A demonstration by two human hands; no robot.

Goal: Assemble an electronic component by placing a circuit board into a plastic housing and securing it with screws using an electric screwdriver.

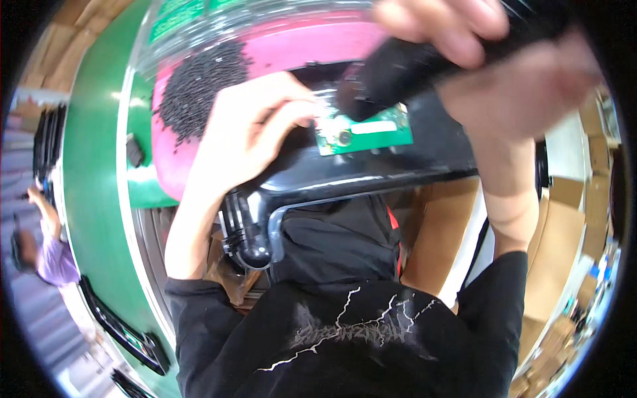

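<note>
A green circuit board (379,136) with a white strip lies on a long glossy black plastic housing (298,178) in front of me. My right hand (511,73), smeared by motion, is wrapped round a thick black electric screwdriver (405,69). The tool slants down to the left, its front end over the board's upper edge and hiding part of it. At the board's upper left corner, my left hand (259,126) has thumb and forefinger pinched together; what is between them, if anything, is too small to make out.
A heap of small black screws (202,86) covers part of a pink mat (292,43) on the green table (96,166). Clear plastic trays (252,23) stand behind it. Another black housing (123,325) lies at lower left. Beyond is another person (53,259). Cardboard boxes (554,252) stand at right.
</note>
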